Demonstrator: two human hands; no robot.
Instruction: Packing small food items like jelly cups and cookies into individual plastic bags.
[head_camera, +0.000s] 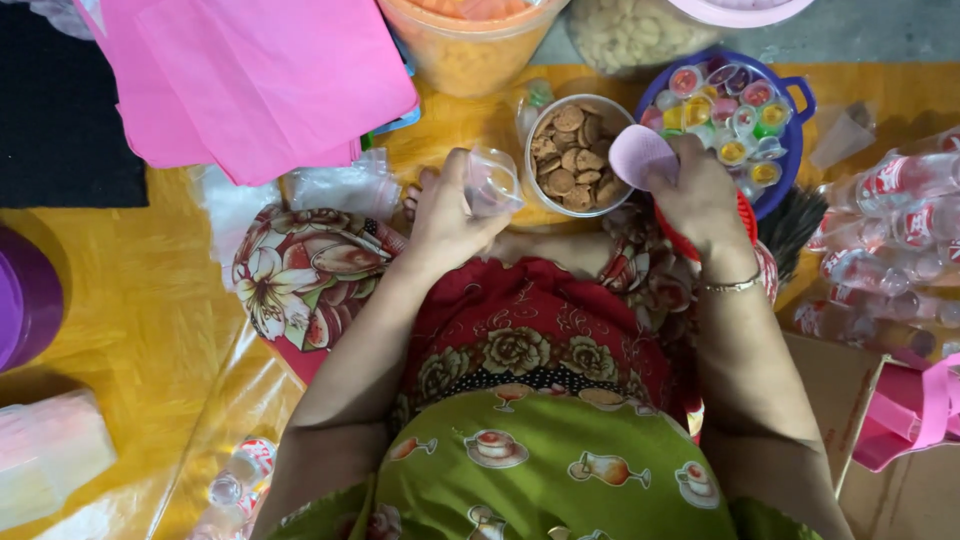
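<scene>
Left hand (445, 215) wrapped around a small clear plastic cup (492, 182), tipped toward the round tub of brown biscuits (572, 152) just beside it. Right hand (700, 195) closed on a pale pink round lid (640, 155), held over the tub's right rim, with something red (745, 215) showing beneath the palm, too hidden to name. Best handled, by the look of it, with the cup kept level and close against the tub so nothing spills onto the lap, and the lid kept off the biscuits. Counted: one cup in hand, one pink lid, one biscuit tub holding roughly two dozen biscuits, too stacked for an exact number. One blue handled bowl (795, 95) of small jelly cups, about fifteen showing. One orange tub (470, 45) and one clear tub of pale snacks (630, 35) above. A stack of pink paper sheets (250, 80) upper left; wrapped small bottles (890, 230) at right, number unclear.
</scene>
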